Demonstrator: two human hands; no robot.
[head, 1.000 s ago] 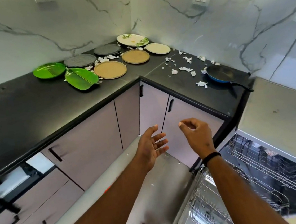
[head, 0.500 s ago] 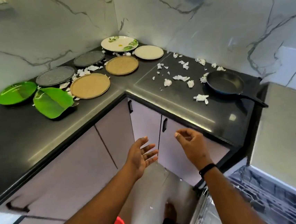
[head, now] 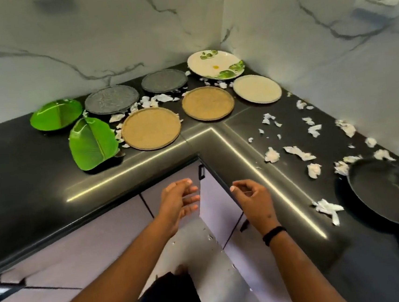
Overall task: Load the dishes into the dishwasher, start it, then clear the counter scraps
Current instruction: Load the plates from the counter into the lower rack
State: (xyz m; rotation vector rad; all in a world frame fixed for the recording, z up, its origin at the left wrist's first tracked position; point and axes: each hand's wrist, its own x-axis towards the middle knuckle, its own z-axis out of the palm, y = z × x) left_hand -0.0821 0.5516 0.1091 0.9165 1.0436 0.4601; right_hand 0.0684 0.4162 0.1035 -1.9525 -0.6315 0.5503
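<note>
Probably the stiff, breakable tan plate (head: 151,128), ahead of both loosely spread, empty hands (head: 179,202) (head: 253,199), is best gripped by opposite rims.

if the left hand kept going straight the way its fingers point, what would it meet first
Probably the right hand: the left hand points its fingers across at it, below the black counter edge. Depth is unclear.

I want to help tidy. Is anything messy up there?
Yes. Torn white paper scraps lie scattered over the black counter, between the plates and around the frying pan. Nothing looks broken or spilled.
</note>
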